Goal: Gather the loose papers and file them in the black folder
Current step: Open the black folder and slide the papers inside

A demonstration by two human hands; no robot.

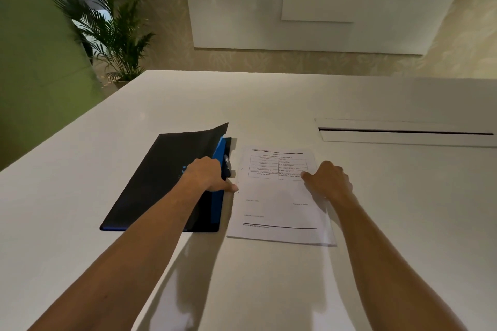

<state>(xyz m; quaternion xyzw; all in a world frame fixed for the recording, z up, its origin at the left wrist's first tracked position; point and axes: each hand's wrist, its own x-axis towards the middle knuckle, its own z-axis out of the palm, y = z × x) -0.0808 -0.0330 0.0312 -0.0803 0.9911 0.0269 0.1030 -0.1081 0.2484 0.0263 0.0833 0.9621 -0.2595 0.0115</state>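
Green wall (32, 67): flat, matte, at your far left, with a white sheet pinned near the top.
Plant (113, 32): a leafy palm with long, thin fronds, standing behind the table's far left corner.
Table (80, 169): smooth, white, faintly glossy; it fills the lower view and both your forearms reach across it.
Black folder (150, 183): a flat rectangle with a matte black cover, lying on the table left of centre. Its cover is lifted along the right edge, curling up at the far corner. A bright blue inner layer shows beneath it, with a small dark clip fitting near the edge.
Left hand (208, 173): it rests on the folder's right edge, fingers curled under the raised cover, thumb stretched toward the papers. The grip itself is hidden, so you cannot tell whether it pinches the cover.
Papers (279, 204): a thin white stack just to the right of the folder, flat on the table, edges slightly uneven. The top sheet carries a printed table near its head and ruled lines lower down; the text is too small to read.
Right hand (329, 181): loosely curled, knuckles up, pressing down on the stack's right side.
Slot (403, 131): a long, narrow, dark opening in a white panel set into the table, far right.
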